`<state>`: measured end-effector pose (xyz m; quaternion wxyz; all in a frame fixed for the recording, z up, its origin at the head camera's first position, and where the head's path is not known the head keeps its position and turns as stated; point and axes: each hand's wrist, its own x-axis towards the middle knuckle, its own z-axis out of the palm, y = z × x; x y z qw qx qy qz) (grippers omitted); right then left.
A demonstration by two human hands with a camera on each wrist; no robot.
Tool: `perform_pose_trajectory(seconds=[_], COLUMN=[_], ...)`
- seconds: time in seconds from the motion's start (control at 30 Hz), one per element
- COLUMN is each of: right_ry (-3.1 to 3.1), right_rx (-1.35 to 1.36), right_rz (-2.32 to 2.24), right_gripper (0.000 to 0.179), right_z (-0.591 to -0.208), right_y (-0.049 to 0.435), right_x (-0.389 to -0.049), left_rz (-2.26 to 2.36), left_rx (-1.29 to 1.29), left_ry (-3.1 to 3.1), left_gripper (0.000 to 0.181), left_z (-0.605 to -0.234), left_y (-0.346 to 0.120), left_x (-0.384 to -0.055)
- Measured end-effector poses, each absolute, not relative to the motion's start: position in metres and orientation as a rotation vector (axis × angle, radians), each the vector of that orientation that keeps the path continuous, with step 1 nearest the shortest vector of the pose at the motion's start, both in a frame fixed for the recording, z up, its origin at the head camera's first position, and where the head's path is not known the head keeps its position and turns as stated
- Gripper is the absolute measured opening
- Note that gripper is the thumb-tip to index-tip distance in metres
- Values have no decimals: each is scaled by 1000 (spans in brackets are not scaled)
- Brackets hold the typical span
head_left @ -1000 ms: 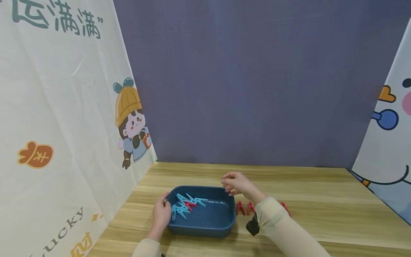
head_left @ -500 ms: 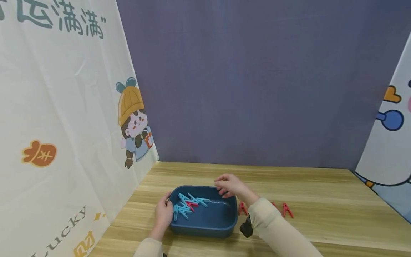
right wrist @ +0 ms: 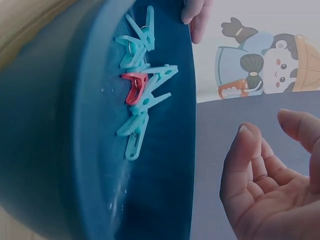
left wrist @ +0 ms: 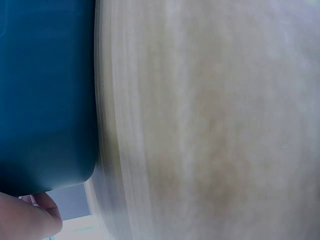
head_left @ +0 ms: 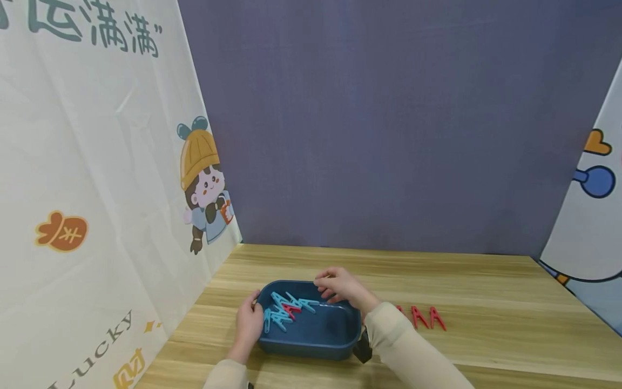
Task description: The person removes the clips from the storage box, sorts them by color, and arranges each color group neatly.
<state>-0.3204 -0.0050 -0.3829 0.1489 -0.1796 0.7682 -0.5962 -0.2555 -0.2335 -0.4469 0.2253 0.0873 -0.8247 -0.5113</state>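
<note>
Purple backdrop and cartoon banners are enclosing a wooden surface (head_left: 486, 335). On it, the left hand (head_left: 249, 323) is gripping the blue tray's (head_left: 311, 346) left rim while the right hand (head_left: 340, 284), fingers loosely spread and holding nothing, is hovering over the clothespins (head_left: 286, 312) inside. Three red clothespins (head_left: 421, 317) are lying right of the tray. Judging by this, sorting is underway; pinching the lone red pin (right wrist: 135, 88) among the teal ones seems next.

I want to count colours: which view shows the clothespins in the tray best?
The right wrist view: the clothespins fill it, one red among light blue. The head view shows them small; the left wrist view shows none.
</note>
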Motion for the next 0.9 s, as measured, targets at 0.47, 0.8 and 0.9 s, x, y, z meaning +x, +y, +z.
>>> perform_pose_trajectory(seconds=[0.47, 0.8, 0.9], right_ry=[2176, 2125, 2129], right_rx=[-589, -602, -612], right_rz=[-1690, -1675, -1658], right_gripper=[28, 22, 22], right_z=[-389, -397, -400], right_y=[-22, -33, -37], right_x=[-315, -314, -314], left_rz=[-1395, -1417, -1419], left_rx=[258, 257, 254], left_ry=[-2274, -2275, -2275], left_gripper=[38, 38, 38], left_z=[-447, -448, -448], left_y=[-234, -234, -235], left_x=[-256, -257, -257])
